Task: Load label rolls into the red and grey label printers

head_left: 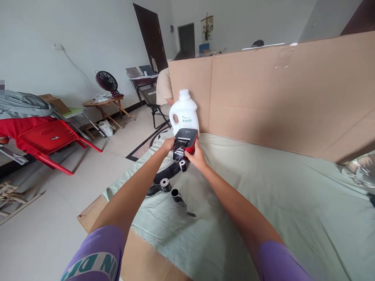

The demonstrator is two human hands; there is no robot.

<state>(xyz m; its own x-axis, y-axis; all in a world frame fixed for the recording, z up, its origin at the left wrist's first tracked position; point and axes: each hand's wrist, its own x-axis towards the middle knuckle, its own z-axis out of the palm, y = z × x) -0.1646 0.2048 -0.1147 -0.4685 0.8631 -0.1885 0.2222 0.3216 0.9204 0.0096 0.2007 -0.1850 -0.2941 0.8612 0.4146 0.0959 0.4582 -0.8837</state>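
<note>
A small black and red label printer (pixel 190 135) is held near the far side of the cloth, in front of a white jug (pixel 185 113) with a handle and green print. My left hand (pixel 168 144) grips its left side, and my right hand (pixel 198 157) grips its right side, fingers partly hidden. A shiny black strip (pixel 179 150) hangs from its front between my hands. Just below lies a small black roll (pixel 183 166) with a white core. Nearer to me are another roll (pixel 165 185) and a curled black strip (pixel 177 195) with a loose tail.
A pale green cloth (pixel 263 187) covers the work surface, with a bare board edge (pixel 152 253) at the front. A tall cardboard panel (pixel 263 93) stands behind. On the left are a red chair (pixel 52 138) and a fan (pixel 107 81). A person's sleeve (pixel 164 88) shows beyond the jug.
</note>
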